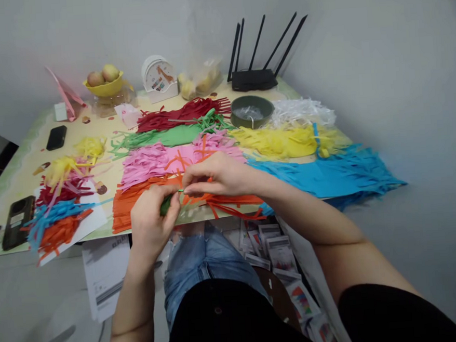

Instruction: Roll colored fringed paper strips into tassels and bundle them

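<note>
Fingers closed, my left hand (pixel 153 215) holds a small dark green piece (pixel 165 205) at the table's front edge. A thin green strip (pixel 181 190) spans the small gap to my right hand (pixel 216 177), whose thumb and forefinger pinch its other end. Beneath and behind both hands lie fringed orange strips (pixel 127 206) and pink strips (pixel 141 164). Farther back are green strips (pixel 174 135) and dark red strips (pixel 185 114). To the right, yellow strips (pixel 284 142) and blue strips (pixel 326 177) spread out.
A green bowl (pixel 252 112) stands near white shreds (pixel 302 112) and a black router (pixel 253 79). Mixed bundles lie on white paper (pixel 94 214) at left, beside a phone (pixel 18 222). A yellow fruit bowl (pixel 105 89) is at back left.
</note>
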{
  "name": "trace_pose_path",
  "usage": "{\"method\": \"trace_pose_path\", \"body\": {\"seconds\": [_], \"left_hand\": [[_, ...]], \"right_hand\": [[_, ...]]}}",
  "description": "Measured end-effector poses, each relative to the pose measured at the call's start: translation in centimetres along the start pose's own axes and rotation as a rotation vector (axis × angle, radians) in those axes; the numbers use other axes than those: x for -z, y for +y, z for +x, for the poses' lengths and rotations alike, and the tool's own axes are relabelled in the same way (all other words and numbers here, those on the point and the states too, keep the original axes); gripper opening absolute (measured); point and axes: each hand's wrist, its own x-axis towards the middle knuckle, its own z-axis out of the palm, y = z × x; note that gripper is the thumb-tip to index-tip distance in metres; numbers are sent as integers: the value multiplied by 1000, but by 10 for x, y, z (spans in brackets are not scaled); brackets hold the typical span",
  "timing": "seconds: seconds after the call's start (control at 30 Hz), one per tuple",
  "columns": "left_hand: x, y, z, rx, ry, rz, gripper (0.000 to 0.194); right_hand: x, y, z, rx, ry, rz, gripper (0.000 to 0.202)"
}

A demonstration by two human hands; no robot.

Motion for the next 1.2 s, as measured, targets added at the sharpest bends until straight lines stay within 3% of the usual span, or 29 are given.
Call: {"method": "trace_pose_path", "body": {"seconds": [0.23, 0.47, 0.73, 0.93, 1.1, 1.2], "left_hand": [[-3, 2, 1, 214, 41, -243, 3], [-5, 5, 2, 445, 93, -474, 10], [-8, 1, -4, 398, 66, -438, 8], [-13, -1, -11, 448, 31, -599, 12], [-15, 2, -10, 448, 127, -610, 12], [-14, 3, -8, 435, 119, -626, 14]], "right_hand": [[-5, -3, 1, -8, 49, -165, 18], [-14, -3, 1, -13, 111, 159, 16], [-19, -5, 1, -123, 57, 333, 12], [-20, -7, 2, -176, 140, 328, 13], [-23, -9, 3, -150, 173, 276, 14], [-22, -11, 3, -158, 174, 295, 14]]}}
